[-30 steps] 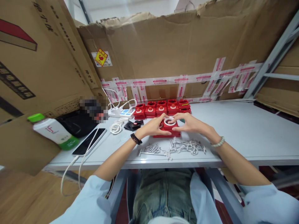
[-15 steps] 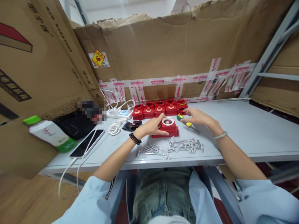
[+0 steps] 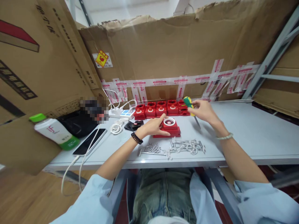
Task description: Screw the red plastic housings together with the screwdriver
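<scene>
Right fingers [image 3: 193,110] hold 1 screwdriver [image 3: 187,102]; left fingers [image 3: 161,119], 1 red housing [image 3: 172,128].

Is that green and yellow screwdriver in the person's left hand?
No, the right hand holds the screwdriver, while the left hand is on the red housing with the white ring.

Green-capped bottle [image 3: 54,133], phone [image 3: 90,142] beside it, black bag [image 3: 76,123], power strip [image 3: 129,114], taped cardboard [image 3: 158,53]

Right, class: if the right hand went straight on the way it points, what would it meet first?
Past the screwdriver it holds, the right hand would probably meet the rightmost red box at the back, though depth is unclear.
</scene>
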The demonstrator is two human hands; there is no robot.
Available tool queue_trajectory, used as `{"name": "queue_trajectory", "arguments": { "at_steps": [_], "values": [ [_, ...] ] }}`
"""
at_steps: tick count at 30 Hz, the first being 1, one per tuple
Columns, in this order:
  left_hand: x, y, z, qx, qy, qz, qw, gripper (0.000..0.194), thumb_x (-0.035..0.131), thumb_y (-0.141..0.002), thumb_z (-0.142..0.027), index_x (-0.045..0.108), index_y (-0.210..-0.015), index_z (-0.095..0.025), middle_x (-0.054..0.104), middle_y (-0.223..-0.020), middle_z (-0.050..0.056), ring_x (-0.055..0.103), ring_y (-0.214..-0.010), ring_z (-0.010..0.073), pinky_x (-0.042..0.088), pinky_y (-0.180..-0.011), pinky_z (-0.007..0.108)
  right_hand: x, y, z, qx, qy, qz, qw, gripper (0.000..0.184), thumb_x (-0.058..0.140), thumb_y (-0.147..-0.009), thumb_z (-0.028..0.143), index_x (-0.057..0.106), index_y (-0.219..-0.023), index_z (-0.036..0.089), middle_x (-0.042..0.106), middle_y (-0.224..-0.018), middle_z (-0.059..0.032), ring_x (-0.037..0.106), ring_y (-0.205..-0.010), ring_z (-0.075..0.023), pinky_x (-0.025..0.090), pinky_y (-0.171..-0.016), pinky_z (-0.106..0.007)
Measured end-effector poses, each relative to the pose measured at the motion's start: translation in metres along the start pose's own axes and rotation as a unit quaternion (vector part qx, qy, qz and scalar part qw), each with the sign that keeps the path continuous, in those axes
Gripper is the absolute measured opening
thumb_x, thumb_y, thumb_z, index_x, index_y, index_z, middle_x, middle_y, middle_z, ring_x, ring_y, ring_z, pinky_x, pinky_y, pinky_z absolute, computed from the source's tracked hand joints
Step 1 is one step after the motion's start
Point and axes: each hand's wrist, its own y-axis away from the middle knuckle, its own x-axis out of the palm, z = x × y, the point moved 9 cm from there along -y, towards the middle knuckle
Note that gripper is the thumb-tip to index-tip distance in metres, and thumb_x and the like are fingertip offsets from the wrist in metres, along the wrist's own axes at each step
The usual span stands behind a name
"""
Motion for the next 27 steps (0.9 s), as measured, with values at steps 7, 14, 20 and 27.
{"name": "queue_trajectory", "arguments": {
  "at_steps": [7,14,20,27],
  "values": [
    [0.000,-0.001,0.000,0.004,-0.036,0.000,0.999,0.073,0.070,-0.068,-0.062,0.042,-0.122,-0.022,0.069,-0.103,0.010,0.067,-0.090,0.0316,0.046,-0.073,0.034,0.036,0.019,0.059,0.049,-0.448,0.082,0.889,0.025,0.075,-0.056,0.029,0.061,-0.072,0.018,0.065,-0.069,-0.0006,0.064,-0.063,-0.0161,0.058,-0.059,-0.034],
    [-0.001,0.000,-0.004,0.000,-0.056,0.003,0.998,0.063,0.071,-0.072,-0.053,0.043,-0.119,-0.021,0.065,-0.081,0.002,0.065,-0.074,0.0251,0.042,-0.062,0.029,0.071,0.046,0.082,0.002,-0.401,0.130,0.907,0.022,0.073,-0.056,0.026,0.057,-0.068,0.019,0.062,-0.068,0.0010,0.059,-0.063,-0.0132,0.054,-0.059,-0.030],
    [-0.001,-0.001,-0.003,-0.008,-0.068,0.006,0.998,0.070,0.071,-0.072,-0.049,0.040,-0.127,-0.019,0.068,-0.086,0.006,0.066,-0.077,0.0266,0.042,-0.066,0.030,0.068,0.049,0.085,-0.026,-0.368,0.127,0.921,0.020,0.071,-0.058,0.027,0.058,-0.070,0.019,0.062,-0.070,-0.0002,0.057,-0.064,-0.0138,0.052,-0.060,-0.030],
    [-0.002,-0.001,-0.004,-0.010,-0.055,0.008,0.998,0.068,0.070,-0.072,-0.054,0.043,-0.125,-0.021,0.070,-0.089,0.007,0.067,-0.082,0.0298,0.045,-0.072,0.034,0.075,0.051,0.093,-0.033,-0.409,0.089,0.907,0.019,0.070,-0.062,0.028,0.057,-0.076,0.021,0.066,-0.075,-0.0007,0.062,-0.071,-0.0159,0.054,-0.072,-0.033]
  ]
}}
